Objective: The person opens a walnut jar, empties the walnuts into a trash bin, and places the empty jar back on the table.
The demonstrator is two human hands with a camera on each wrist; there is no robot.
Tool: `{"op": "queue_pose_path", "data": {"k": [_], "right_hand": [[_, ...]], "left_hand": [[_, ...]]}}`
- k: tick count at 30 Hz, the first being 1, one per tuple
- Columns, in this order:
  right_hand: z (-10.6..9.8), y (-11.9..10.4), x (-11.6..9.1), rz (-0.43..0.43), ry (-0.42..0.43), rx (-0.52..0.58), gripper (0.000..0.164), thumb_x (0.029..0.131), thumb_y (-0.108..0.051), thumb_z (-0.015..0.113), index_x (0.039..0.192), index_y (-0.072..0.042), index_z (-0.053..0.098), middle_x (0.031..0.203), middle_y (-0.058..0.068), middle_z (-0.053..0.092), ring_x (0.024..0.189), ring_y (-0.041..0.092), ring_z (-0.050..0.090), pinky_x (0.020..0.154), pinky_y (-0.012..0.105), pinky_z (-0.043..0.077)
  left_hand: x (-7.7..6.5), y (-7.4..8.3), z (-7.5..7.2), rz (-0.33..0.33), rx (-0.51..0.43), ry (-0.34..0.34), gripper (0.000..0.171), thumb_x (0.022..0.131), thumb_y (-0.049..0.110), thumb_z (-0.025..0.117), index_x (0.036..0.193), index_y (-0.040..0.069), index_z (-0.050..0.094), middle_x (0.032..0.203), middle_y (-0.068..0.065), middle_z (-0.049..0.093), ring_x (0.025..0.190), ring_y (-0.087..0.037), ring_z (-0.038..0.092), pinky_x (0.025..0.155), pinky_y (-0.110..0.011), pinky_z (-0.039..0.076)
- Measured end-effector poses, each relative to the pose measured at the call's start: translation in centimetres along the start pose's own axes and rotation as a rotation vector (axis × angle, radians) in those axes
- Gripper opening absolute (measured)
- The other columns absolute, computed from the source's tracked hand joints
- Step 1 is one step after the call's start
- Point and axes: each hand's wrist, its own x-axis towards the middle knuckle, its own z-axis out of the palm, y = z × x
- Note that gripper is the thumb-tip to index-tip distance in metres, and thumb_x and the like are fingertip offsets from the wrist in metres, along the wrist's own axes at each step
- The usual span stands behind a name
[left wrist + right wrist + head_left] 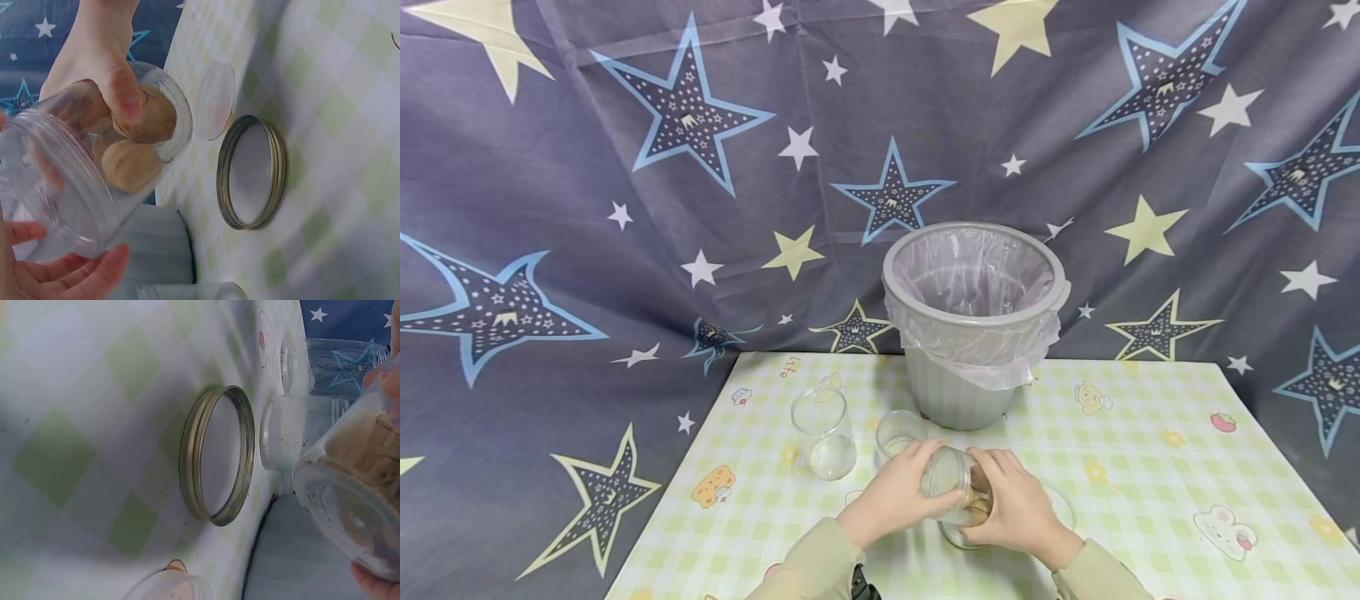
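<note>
My right hand [1018,508] grips a clear jar [140,181] near its base, thumb across its side. Several round brown walnuts [132,165] lie inside, toward the base. The jar is tilted on its side above the table, with its threaded mouth toward my left hand [898,492]. That hand curls round the mouth end, its fingers at the rim in the left wrist view. Below the hands a gold-coloured ring lid [253,172] lies on the tablecloth. A clear round lid [215,100] lies beside it.
A tall clear jar [823,433] and a shorter clear jar [898,429] stand to the left. Behind the hands stands a grey bin [958,392] with a translucent liner [985,350]. The table has a green checked cloth [1150,450]; a star-patterned curtain [820,100] hangs behind.
</note>
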Motion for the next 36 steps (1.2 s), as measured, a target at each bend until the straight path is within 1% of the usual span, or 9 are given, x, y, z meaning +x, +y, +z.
{"op": "queue_pose_path", "data": {"k": [2,4,9,12,14,18,27,31,36], "right_hand": [[0.0,0.1,-0.1,-0.004,-0.002,-0.002,0.098,0.041,-0.042,0.09,0.123,-0.002,0.053,0.107,0.008,0.061,0.098,0.021,0.057,0.076,0.036,0.057],[0.0,0.3,-0.1,-0.013,-0.002,-0.006,0.098,0.041,-0.041,0.09,0.122,-0.001,0.052,0.107,0.008,0.061,0.098,0.022,0.057,0.077,0.037,0.057],[-0.1,0.4,-0.1,-0.023,-0.004,-0.012,0.098,0.042,-0.042,0.09,0.123,0.0,0.052,0.107,0.008,0.061,0.099,0.022,0.057,0.076,0.037,0.058],[-0.1,0.4,-0.1,-0.017,-0.012,-0.007,0.098,0.042,-0.043,0.089,0.123,-0.001,0.052,0.107,0.008,0.061,0.099,0.022,0.057,0.076,0.036,0.057],[-0.2,0.3,-0.1,-0.013,-0.017,-0.003,0.097,0.043,-0.043,0.089,0.123,-0.002,0.052,0.108,0.007,0.061,0.099,0.022,0.057,0.077,0.036,0.057],[-0.2,0.3,-0.2,-0.002,-0.023,-0.002,0.097,0.043,-0.044,0.089,0.123,-0.002,0.053,0.108,0.006,0.061,0.1,0.021,0.057,0.076,0.035,0.057],[-0.1,0.2,-0.3,0.0,-0.03,0.005,0.099,0.042,-0.045,0.089,0.124,-0.004,0.053,0.108,0.005,0.06,0.1,0.02,0.057,0.077,0.034,0.057],[0.0,0.0,-0.3,-0.004,-0.019,0.011,0.097,0.042,-0.044,0.089,0.124,-0.004,0.054,0.107,0.005,0.06,0.099,0.019,0.056,0.076,0.033,0.057],[0.0,-0.1,-0.2,-0.008,-0.021,0.007,0.098,0.042,-0.043,0.089,0.124,-0.003,0.053,0.107,0.005,0.06,0.098,0.018,0.056,0.076,0.033,0.057]], "left_hand": [[-0.1,-0.1,-0.2,0.025,-0.013,-0.018,0.081,0.083,0.06,0.06,0.146,0.017,0.032,0.14,-0.016,0.043,0.118,-0.031,0.054,0.094,-0.045,0.05],[-0.1,-0.3,-0.4,0.085,-0.007,-0.037,0.084,0.082,0.056,0.065,0.149,0.021,0.027,0.148,-0.013,0.032,0.125,-0.032,0.048,0.097,-0.046,0.048],[-0.2,-0.8,-0.9,0.333,0.033,-0.085,0.085,0.076,0.034,0.077,0.147,0.024,0.031,0.155,-0.009,0.018,0.136,-0.032,0.035,0.1,-0.042,0.046],[-0.3,-0.8,-1.2,0.402,0.027,-0.126,0.085,0.073,0.021,0.077,0.146,0.023,0.034,0.156,-0.008,0.017,0.14,-0.031,0.028,0.103,-0.042,0.043],[-0.4,-0.8,-1.3,0.404,0.012,-0.148,0.085,0.072,0.015,0.076,0.146,0.024,0.034,0.157,-0.006,0.017,0.141,-0.029,0.026,0.104,-0.042,0.042],[-0.4,-1.0,-1.3,0.415,0.008,-0.145,0.084,0.071,0.012,0.076,0.144,0.022,0.037,0.155,-0.005,0.021,0.14,-0.028,0.028,0.105,-0.042,0.041],[-0.3,-1.1,-1.1,0.374,0.028,-0.071,0.08,0.07,0.027,0.079,0.141,0.024,0.041,0.14,-0.004,0.039,0.125,-0.021,0.045,0.099,-0.033,0.046],[-0.3,-1.2,-0.8,0.338,0.009,-0.034,0.077,0.074,0.031,0.078,0.14,0.02,0.041,0.129,-0.004,0.046,0.109,-0.016,0.053,0.086,-0.022,0.051],[-0.4,-1.1,-0.6,0.246,-0.041,-0.015,0.072,0.078,0.036,0.075,0.14,0.017,0.042,0.119,-0.007,0.051,0.092,-0.012,0.056,0.066,-0.012,0.051]]}}
